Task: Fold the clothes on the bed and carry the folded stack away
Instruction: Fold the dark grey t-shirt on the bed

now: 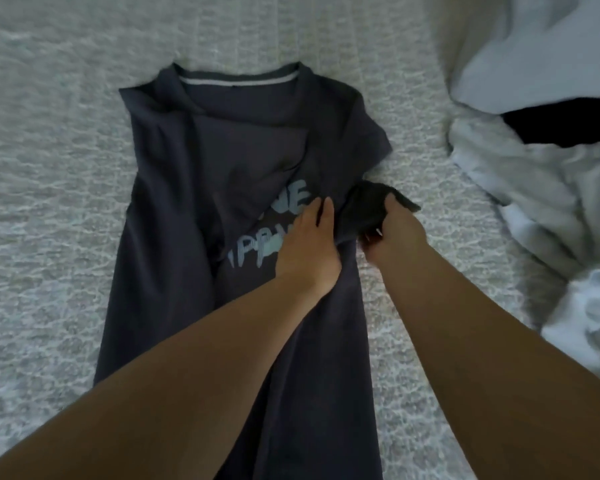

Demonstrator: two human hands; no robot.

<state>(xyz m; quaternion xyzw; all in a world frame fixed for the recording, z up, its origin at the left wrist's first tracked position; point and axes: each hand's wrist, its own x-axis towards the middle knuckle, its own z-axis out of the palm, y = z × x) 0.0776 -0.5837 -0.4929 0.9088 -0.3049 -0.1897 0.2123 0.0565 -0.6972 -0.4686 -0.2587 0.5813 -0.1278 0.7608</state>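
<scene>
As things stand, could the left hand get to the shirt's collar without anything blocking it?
Probably yes. The left hand lies flat on the dark T-shirt, and only bare shirt fabric lies between it and the collar. The right hand, gripping the sleeve, stays off to the side.

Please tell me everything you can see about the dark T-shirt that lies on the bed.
The dark T-shirt is charcoal grey, of soft knit fabric, with a round neck lined by a pale strip and partly hidden light blue lettering on the chest. It lies front up on the grey bed cover, collar farthest from the person. Its left side is already folded inward. The left hand presses flat on the print; the right hand grips the bunched right sleeve, seemingly to fold it in.
</scene>
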